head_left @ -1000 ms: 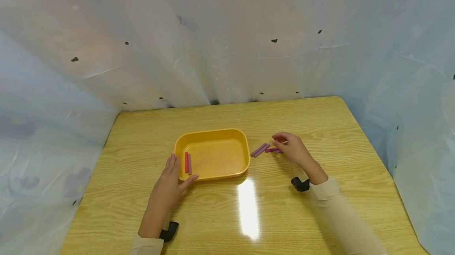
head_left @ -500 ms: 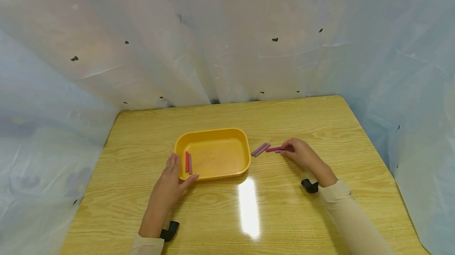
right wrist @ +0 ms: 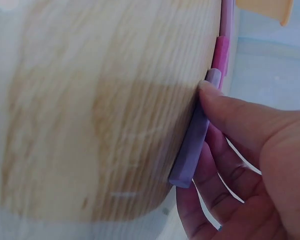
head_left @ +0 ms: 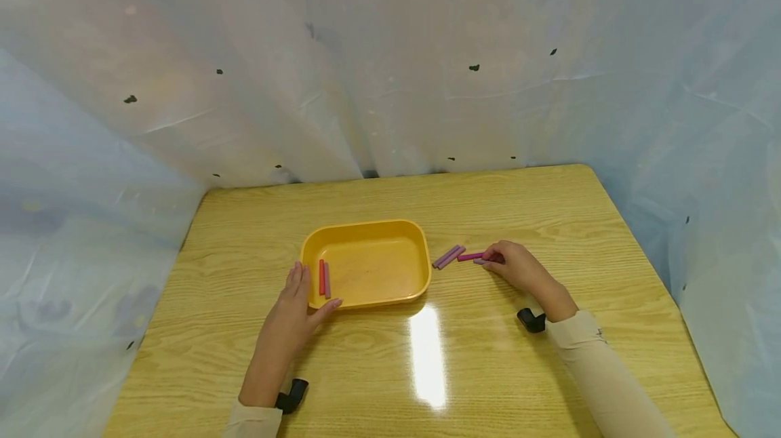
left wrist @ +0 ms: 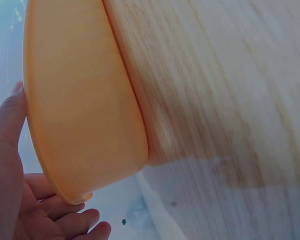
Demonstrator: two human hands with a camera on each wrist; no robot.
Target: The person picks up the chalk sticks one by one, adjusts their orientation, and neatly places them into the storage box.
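Note:
My left hand rests on the left near corner of a yellow plastic tray, fingers over the left rim and thumb along the near rim. A red stick and a mauve stick lie side by side inside it. To the tray's right, my right hand pinches a short purple stick at the tabletop; the right wrist view shows the thumb on it and fingers behind. A magenta stick lies just left of these fingers, beside two mauve sticks.
The wood-grain table carries the tray and sticks. Pale plastic sheeting with dark marks hangs behind and at both sides. A black wrist camera mount is by the right cuff, another by the left.
My right hand has moved right from above the magenta stick to the purple stick's right end and lowered onto it. My left hand and the tray hold their place.

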